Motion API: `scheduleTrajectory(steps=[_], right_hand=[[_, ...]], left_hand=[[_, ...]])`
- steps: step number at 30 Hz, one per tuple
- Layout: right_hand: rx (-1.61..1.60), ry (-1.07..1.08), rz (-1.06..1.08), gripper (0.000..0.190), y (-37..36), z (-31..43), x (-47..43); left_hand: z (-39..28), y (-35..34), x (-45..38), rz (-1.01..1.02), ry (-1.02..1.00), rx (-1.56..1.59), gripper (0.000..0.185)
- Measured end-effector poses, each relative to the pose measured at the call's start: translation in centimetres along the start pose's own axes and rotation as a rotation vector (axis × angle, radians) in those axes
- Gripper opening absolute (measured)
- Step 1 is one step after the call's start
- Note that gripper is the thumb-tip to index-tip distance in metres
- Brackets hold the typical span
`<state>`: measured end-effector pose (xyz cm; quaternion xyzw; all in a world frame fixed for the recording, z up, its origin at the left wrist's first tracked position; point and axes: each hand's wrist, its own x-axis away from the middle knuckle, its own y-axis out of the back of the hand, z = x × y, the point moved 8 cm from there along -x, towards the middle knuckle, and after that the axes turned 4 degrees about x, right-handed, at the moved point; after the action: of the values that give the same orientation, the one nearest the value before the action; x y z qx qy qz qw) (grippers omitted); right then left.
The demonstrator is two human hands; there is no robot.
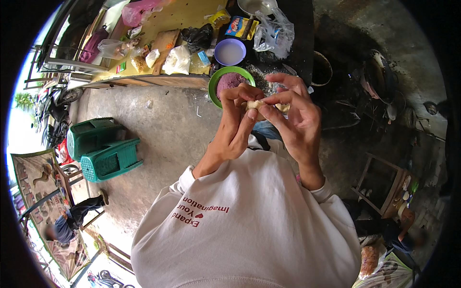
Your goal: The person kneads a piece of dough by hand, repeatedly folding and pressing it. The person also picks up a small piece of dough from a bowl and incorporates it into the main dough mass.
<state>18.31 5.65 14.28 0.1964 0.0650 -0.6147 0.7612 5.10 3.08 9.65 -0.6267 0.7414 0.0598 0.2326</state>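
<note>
Both of my hands meet around a small piece of pale dough (255,104) in front of my chest. My left hand (234,120) grips it between thumb and fingers. From the other side, the thumb and index finger of my right hand (297,113) pinch its edge, with the other fingers spread. Partly hidden beneath the hands is more pale material (283,107). Just beyond my left hand, a green bowl (212,84) holds a purple crumbly mass (229,81). Behind it stands a purple-blue bowl (230,52) of whitish liquid.
A wooden board (164,46), plastic bags (177,60) and packets lie on the yellow tabletop (151,27). A metal pan (257,5) stands at the back. Green plastic stools (108,162) lie at left. People are at far left (68,223) and lower right (401,235).
</note>
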Motion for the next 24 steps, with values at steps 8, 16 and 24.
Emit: scheduleTrajectory(steps=[8,16,24], right_hand=[[0.036,-0.001,0.078,0.021,0.1,0.4,-0.1],[-0.026,-0.089,0.071,0.013,-0.9,-0.2,0.3],[-0.053,-0.008,-0.071,0.010,0.0,0.4,0.3]], left_hand=[[-0.3,0.3,0.2,-0.071,0.008,0.109,0.026],[-0.2,0.4,0.4,-0.064,-0.006,0.021,0.027],[2.1,0.8,0.7,-0.241,0.285,0.629,0.025]])
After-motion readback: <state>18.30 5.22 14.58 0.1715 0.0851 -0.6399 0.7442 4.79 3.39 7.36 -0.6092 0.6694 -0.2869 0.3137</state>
